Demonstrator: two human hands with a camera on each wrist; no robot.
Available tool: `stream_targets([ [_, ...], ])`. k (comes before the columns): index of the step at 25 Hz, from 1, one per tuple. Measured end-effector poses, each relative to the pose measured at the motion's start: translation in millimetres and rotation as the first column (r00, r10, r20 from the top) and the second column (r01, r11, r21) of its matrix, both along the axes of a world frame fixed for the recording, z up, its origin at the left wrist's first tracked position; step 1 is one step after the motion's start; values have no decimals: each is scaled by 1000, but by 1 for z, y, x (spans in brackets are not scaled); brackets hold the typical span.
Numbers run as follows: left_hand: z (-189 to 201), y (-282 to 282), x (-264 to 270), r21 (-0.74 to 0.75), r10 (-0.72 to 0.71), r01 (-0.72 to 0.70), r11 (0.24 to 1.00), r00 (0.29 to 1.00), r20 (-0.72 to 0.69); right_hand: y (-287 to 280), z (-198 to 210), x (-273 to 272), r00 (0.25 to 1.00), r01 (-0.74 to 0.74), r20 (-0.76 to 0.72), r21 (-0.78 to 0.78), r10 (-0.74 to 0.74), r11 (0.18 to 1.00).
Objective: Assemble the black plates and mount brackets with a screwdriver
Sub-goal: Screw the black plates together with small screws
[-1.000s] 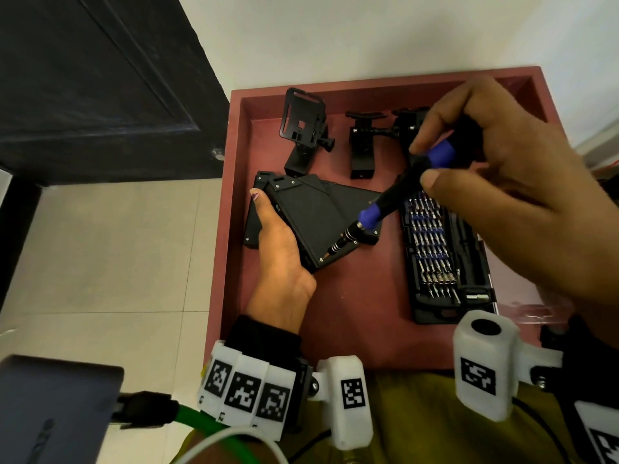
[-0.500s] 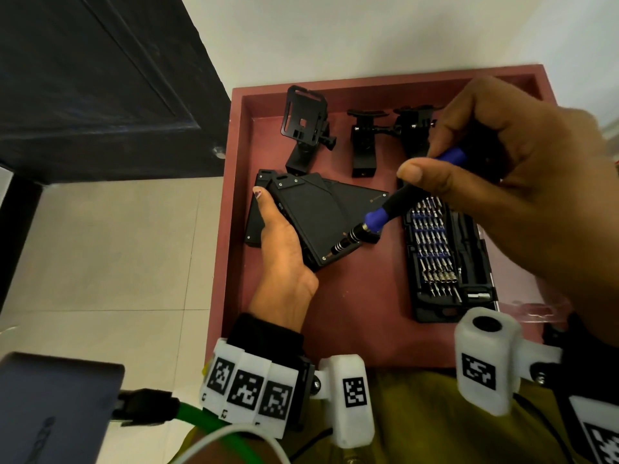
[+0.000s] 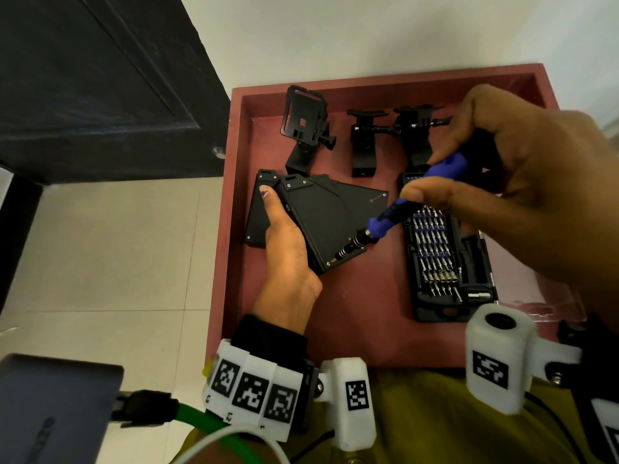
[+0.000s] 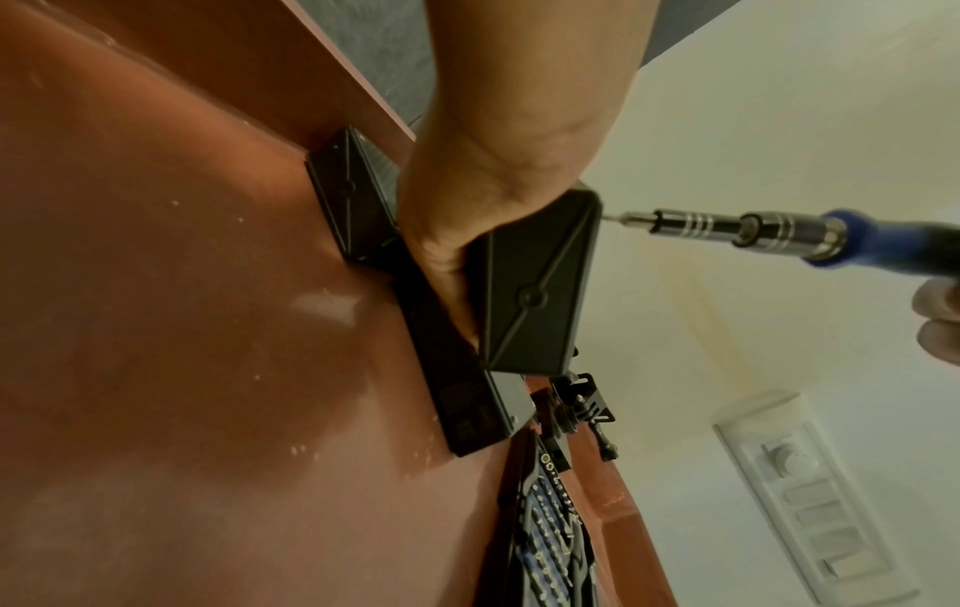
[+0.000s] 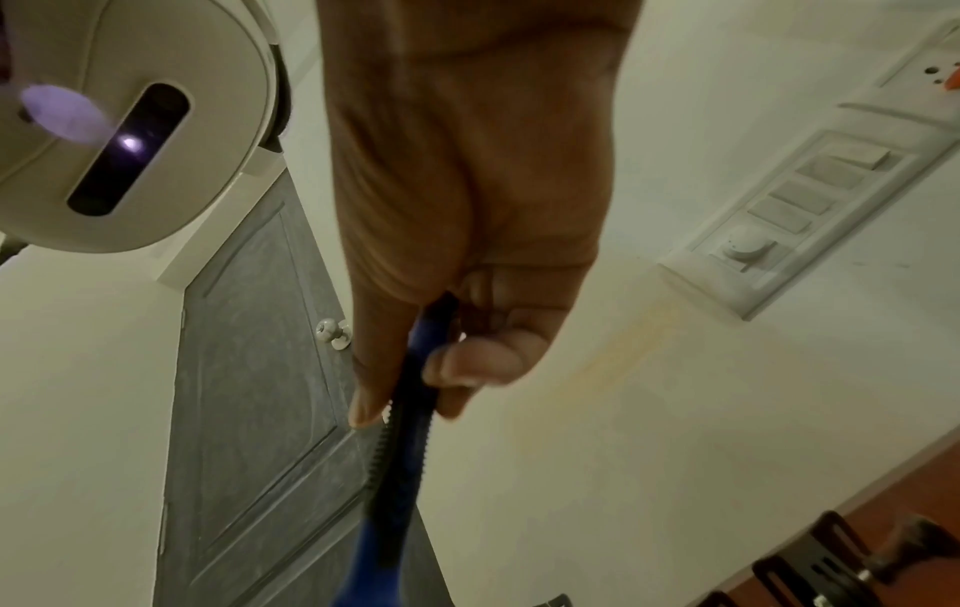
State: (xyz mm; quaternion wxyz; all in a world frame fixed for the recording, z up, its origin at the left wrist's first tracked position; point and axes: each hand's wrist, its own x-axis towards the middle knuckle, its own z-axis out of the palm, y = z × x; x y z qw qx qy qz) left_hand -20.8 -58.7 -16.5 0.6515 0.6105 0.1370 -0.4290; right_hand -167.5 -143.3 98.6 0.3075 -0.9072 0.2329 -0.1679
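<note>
Everything is lying inside the red tray (image 3: 368, 80). In the tray's left half, the person's left hand (image 3: 288, 249) is gripping a black plate (image 3: 321, 222): the thumb is lying along the plate's left edge and the fingers are curling under it, so the plate is sitting tilted, its near corner raised off the tray's floor. 2 other plates (image 3: 256, 212) are lying flat beneath it, one fanned out toward the tray's left wall and one toward its middle.

The right hand (image 3: 522, 195) is hovering over the tray's right half, pinching the blue-and-black handle of the screwdriver (image 3: 388, 221) between thumb and fingertips. The screwdriver is slanting down toward the tray's middle, and its bit is meeting the raised near corner of the held plate.

An open bit case (image 3: 445, 256) is lying flat in the tray's right half, below the right hand, with rows of bits showing. 3 mount brackets (image 3: 365, 142) are standing in a row along the tray's far wall, the leftmost one just beside the plates' far edge.
</note>
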Motion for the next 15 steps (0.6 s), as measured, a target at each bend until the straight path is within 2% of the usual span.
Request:
stream_targets([
  [4,0,0,2,4,28,-28,1000,1000,-3,5,0,2,1000,10,11,-82,-9,997],
  [10,0,0,3,-20,50,-50,999,999,-4,-1,-3,0,984,-157,109,179,139,971],
  [15,-2,0,5,5,43,-43,999,999,-1,1,1,2,993,-51,110,133,37,990],
])
